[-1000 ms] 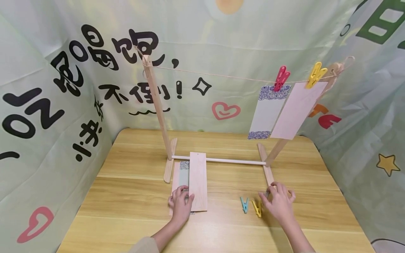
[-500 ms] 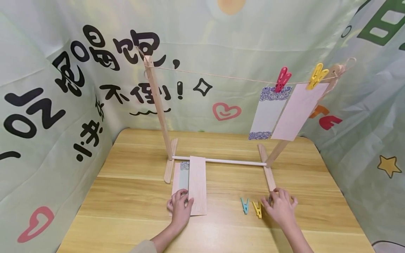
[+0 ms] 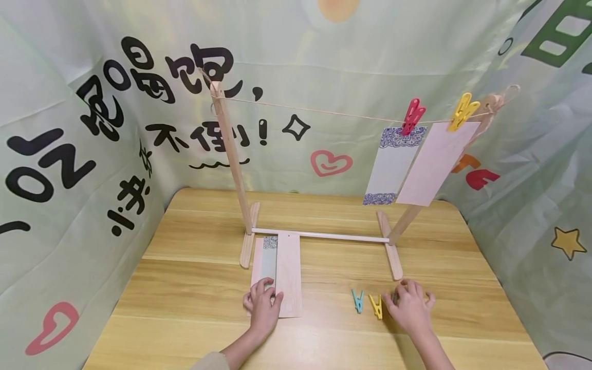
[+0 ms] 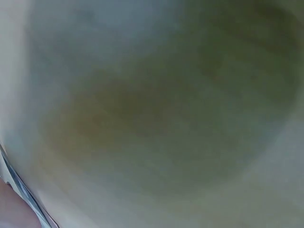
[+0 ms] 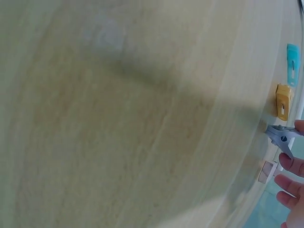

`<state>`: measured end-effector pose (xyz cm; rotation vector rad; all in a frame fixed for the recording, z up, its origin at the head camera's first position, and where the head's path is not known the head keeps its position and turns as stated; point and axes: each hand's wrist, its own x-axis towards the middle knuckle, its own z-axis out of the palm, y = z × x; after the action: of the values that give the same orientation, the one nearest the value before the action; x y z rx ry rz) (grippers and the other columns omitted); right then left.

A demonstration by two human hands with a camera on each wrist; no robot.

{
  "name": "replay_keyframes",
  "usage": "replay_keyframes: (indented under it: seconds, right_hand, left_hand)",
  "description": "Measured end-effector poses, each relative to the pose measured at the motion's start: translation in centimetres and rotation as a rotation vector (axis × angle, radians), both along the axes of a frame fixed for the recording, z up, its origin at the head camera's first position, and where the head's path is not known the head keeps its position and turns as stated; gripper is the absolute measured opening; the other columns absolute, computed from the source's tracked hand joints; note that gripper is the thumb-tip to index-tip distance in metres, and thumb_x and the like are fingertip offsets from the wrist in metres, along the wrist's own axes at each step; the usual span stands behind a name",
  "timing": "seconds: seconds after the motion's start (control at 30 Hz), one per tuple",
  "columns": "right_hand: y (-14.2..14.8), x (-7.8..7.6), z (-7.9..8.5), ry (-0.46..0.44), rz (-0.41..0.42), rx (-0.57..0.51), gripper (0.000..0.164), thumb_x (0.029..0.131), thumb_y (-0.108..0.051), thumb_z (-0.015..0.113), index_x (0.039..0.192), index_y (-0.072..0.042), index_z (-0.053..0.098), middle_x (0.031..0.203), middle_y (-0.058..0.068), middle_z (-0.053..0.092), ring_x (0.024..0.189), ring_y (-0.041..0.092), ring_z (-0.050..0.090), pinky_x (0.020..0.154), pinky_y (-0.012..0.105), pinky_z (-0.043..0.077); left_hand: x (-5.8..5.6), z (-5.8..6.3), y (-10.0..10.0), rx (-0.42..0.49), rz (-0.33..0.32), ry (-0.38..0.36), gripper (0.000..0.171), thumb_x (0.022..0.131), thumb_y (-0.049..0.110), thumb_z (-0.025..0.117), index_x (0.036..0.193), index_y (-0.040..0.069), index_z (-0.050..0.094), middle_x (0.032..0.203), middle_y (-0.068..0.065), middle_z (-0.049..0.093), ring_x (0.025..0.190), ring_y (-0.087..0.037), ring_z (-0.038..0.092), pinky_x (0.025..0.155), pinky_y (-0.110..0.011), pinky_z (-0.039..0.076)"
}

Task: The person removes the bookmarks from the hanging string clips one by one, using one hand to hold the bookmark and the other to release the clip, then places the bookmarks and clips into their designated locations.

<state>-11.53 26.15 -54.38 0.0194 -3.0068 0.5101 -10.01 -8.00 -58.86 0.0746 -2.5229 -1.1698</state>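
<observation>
Low at the centre left in the head view, my left hand [image 3: 264,307] grips the lower part of several paper cards. A pale pink card [image 3: 289,272] lies foremost with a small hole near its top; beside it show a blue-patterned card [image 3: 269,259] and another pink edge. Paper edges [image 4: 23,187] and a fingertip appear in the left wrist view's corner. My right hand [image 3: 410,308] pinches a grey-blue clothespin [image 5: 282,137] by its handles, close over the table. Left of that hand lie a yellow clothespin [image 3: 376,307] and a teal clothespin [image 3: 358,301].
A wooden stand [image 3: 233,159] with a white crossbar [image 3: 344,236] holds a string [image 3: 305,108] between two posts. On its right, a red clothespin [image 3: 413,117] holds a patterned card [image 3: 391,167] and another yellow clothespin [image 3: 463,111] a pink card [image 3: 437,164]. Printed cloth surrounds the table.
The front pink card has slid down toward me, from across the crossbar to just at it, and lines up more with the others. My right hand, holding the clothespin, has shifted slightly nearer me.
</observation>
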Motion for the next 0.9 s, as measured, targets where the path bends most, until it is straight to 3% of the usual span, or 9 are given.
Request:
replay_keyframes:
  seconds: [0.2,0.43,0.9]
  right_hand:
    - [0.04,0.22,-0.05,-0.023,-0.010,0.028,0.034,0.082,-0.036,0.061,0.077,-0.003,0.059,0.114,0.023,0.050,0.113,0.042,0.035,0.088,0.067,0.013]
    - [0.04,0.33,-0.17,-0.047,-0.009,0.040,0.034,0.082,-0.036,0.060,0.077,-0.003,0.059,0.116,0.024,0.048,0.114,0.042,0.034,0.088,0.068,0.012]
    - [-0.04,0.47,-0.39,-0.074,-0.013,0.039,0.035,0.083,-0.035,0.060,0.080,0.000,0.060,0.116,0.024,0.047,0.116,0.043,0.033,0.089,0.069,0.010]
  left_hand:
    - [0.10,0.07,-0.12,-0.050,0.003,-0.031,0.016,0.077,0.012,0.068,0.065,0.008,0.058,0.114,-0.009,0.051,0.109,-0.030,0.036,0.090,-0.053,0.010]
    - [-0.04,0.03,-0.31,-0.154,0.009,-0.016,0.020,0.077,0.014,0.068,0.063,0.011,0.054,0.116,-0.009,0.048,0.111,-0.030,0.035,0.090,-0.054,0.010]
    - [-0.19,0.34,-0.78,-0.311,0.004,-0.100,0.022,0.078,0.022,0.066,0.063,0.010,0.053,0.121,-0.010,0.045,0.118,-0.032,0.031,0.093,-0.058,0.010]
